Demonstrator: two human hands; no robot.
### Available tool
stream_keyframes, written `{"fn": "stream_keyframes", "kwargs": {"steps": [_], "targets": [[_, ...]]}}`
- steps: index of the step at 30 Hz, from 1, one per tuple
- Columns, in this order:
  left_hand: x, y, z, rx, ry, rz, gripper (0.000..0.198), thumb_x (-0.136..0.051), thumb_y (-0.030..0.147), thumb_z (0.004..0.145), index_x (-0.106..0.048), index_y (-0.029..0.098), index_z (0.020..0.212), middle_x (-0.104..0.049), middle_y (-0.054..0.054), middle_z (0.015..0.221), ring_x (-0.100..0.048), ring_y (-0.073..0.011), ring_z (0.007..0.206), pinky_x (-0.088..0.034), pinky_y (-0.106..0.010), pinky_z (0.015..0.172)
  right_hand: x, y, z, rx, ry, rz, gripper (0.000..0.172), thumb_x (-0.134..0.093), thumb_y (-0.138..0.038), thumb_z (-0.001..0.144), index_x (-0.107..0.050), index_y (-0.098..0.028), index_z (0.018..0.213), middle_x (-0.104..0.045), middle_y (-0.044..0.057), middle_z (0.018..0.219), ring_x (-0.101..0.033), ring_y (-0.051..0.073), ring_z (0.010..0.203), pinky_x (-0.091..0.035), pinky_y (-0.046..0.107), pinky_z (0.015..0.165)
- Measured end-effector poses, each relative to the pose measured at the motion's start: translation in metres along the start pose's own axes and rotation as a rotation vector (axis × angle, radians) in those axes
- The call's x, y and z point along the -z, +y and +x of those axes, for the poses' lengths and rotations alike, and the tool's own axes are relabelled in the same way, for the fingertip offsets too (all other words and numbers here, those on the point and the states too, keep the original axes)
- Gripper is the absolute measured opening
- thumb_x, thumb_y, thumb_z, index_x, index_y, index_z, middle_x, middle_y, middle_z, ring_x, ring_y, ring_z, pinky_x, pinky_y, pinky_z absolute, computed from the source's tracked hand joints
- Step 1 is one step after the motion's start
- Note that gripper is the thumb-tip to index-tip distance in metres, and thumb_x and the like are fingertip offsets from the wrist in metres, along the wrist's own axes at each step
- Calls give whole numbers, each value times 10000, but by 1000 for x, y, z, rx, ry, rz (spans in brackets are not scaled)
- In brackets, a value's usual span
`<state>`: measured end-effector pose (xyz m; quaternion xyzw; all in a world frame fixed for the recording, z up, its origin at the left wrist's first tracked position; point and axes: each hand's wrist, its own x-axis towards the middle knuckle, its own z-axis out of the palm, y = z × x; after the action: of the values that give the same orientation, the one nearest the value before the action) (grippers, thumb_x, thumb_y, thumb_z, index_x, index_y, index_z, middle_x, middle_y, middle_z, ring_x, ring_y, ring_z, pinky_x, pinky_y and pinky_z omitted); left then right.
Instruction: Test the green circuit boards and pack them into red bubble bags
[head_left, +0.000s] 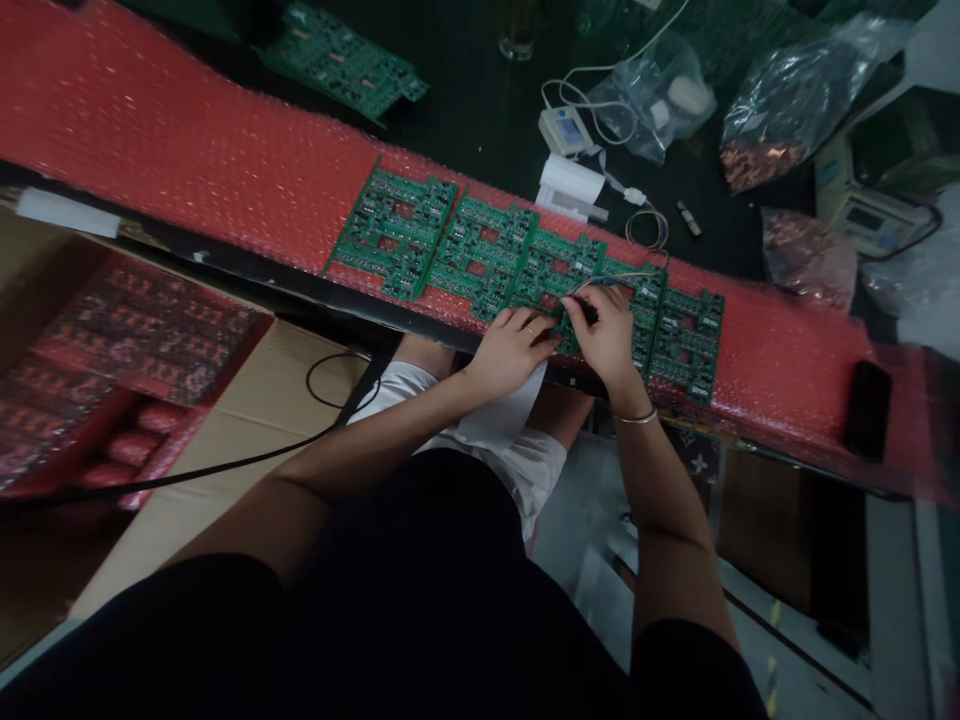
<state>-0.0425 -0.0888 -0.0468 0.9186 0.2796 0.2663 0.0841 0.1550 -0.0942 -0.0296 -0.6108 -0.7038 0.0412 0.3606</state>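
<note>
A row of joined green circuit boards (480, 250) lies on red bubble wrap along the table's front edge. My left hand (511, 348), with a ring on one finger, rests on the near edge of the middle boards, its fingers stretched out and slightly bent. Close beside it, my right hand (606, 330), wearing a bangle, is closed in a pinch over the same boards. Thin coloured wires (622, 276) run into the pinched fingers; their tip is hidden there. The wires loop back to a white plug (634, 195) behind the boards.
Behind lie a small white meter (565, 131), a white paper roll (571, 178) and more circuit boards (341, 65). Bags of copper-coloured parts (761, 160) and a beige device (870, 215) stand right. A black phone (868, 410) lies far right. A carton (247, 420) with wrapped boards sits lower left.
</note>
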Motion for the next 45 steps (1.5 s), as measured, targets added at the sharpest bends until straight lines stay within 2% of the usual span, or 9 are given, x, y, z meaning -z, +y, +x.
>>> {"fn": "stream_keyframes", "kwargs": {"steps": [3, 6, 11, 15, 19, 23, 27, 39, 45], "targets": [[9, -5, 1, 13, -66, -85, 270, -560, 266, 1042, -737, 227, 1243, -701, -97, 1325, -571, -297, 1256, -474, -491, 1027, -1, 0, 0, 11, 15, -24, 288, -551, -499, 1025, -615, -273, 857, -725, 43, 887, -629, 262, 903, -471, 432, 864], [21, -11, -10, 2, -30, -195, 322, -505, 238, 1058, -686, 218, 1323, -664, -93, 1390, -536, -278, 1333, -463, -480, 1102, -1, -1, 0, 12, 31, -37, 275, -565, -486, 1019, -612, -274, 849, -720, 38, 871, -640, 255, 902, -487, 430, 857], [25, -15, -45, 25, -29, -221, 209, -575, 300, 1035, -748, 191, 1079, -702, -99, 1139, -626, -235, 1097, -518, -409, 1012, 6, -5, 3, 1, 72, 61, 251, -579, -471, 1011, -630, -277, 859, -739, 43, 902, -674, 247, 927, -519, 440, 888], [14, -14, -60, 17, -17, -196, 173, -627, 277, 1008, -751, 173, 1071, -682, -110, 1094, -620, -236, 1062, -538, -385, 959, 13, -12, 7, -44, 107, 143, 250, -561, -470, 1009, -637, -279, 867, -762, 42, 938, -704, 229, 936, -551, 427, 893], [6, -13, -60, 37, 45, -166, 188, -602, 274, 1024, -760, 178, 1055, -690, -100, 1042, -616, -224, 1002, -544, -373, 907, 11, -14, 6, -84, 94, 205, 199, -605, -450, 976, -646, -269, 905, -773, 41, 970, -716, 208, 903, -571, 398, 868], [0, -12, -59, 3, 186, -190, 173, -614, 253, 1019, -765, 179, 977, -705, -85, 982, -615, -200, 934, -541, -348, 853, 8, -14, 4, -103, 105, 246, 151, -679, -410, 929, -646, -263, 950, -763, 28, 945, -707, 189, 845, -573, 365, 817], [-3, -12, -59, -40, 293, -184, 164, -634, 241, 1010, -755, 177, 920, -715, -70, 955, -622, -184, 911, -539, -334, 840, 9, -16, 6, -106, 46, 300, 127, -660, -382, 951, -640, -258, 933, -759, 23, 960, -718, 184, 899, -564, 362, 868], [-11, -11, -65, 50, 199, -203, 159, -620, 259, 1020, -766, 204, 990, -723, -74, 1000, -608, -204, 956, -518, -363, 866, -7, -18, 20, -3, -53, 260, 111, -587, -327, 1009, -675, -263, 1035, -766, 34, 1048, -704, 212, 1018, -550, 394, 948], [-12, -10, -65, 26, 254, -180, 151, -629, 247, 1019, -759, 206, 954, -734, -56, 966, -593, -193, 912, -492, -347, 826, -7, -19, 24, 77, -77, 211, 108, -561, -304, 1023, -664, -272, 1034, -767, 38, 1053, -692, 228, 1046, -554, 409, 953]]}}
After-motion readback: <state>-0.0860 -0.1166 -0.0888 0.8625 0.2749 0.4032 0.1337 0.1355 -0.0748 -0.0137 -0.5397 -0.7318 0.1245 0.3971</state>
